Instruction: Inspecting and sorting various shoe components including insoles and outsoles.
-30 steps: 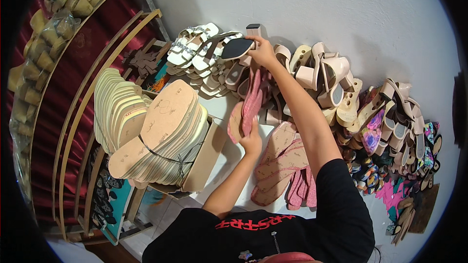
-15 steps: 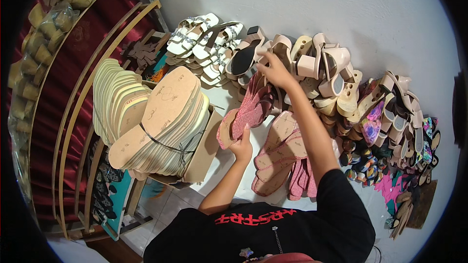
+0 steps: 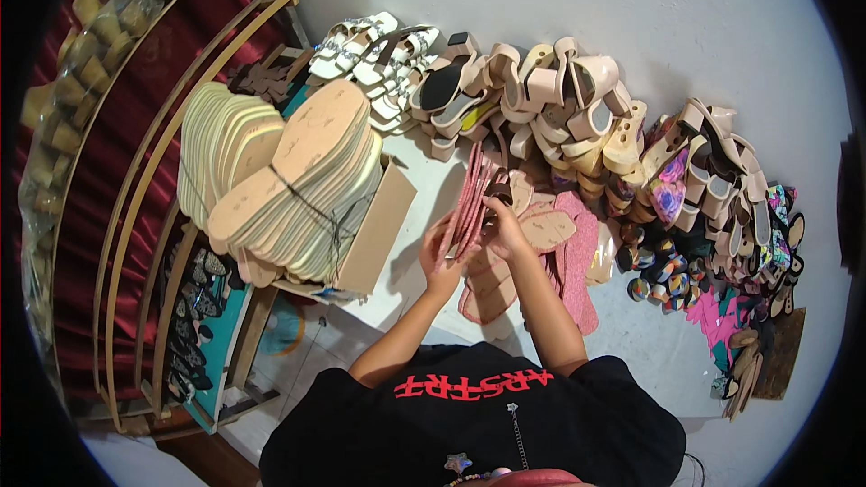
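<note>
Left grip (image 3: 439, 261) and right grip (image 3: 508, 230) closed around a pink sole stack (image 3: 463, 207); spread pink soles (image 3: 577, 257) beside the right grip, bundled beige soles (image 3: 293, 189) left of both

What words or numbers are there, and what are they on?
Black shirt: big red letters across the front, but I won't copy them out.
Tied tan soles: little dark marks, too small to read.
Pink-edged soles: faint marks, too small to read.
</note>
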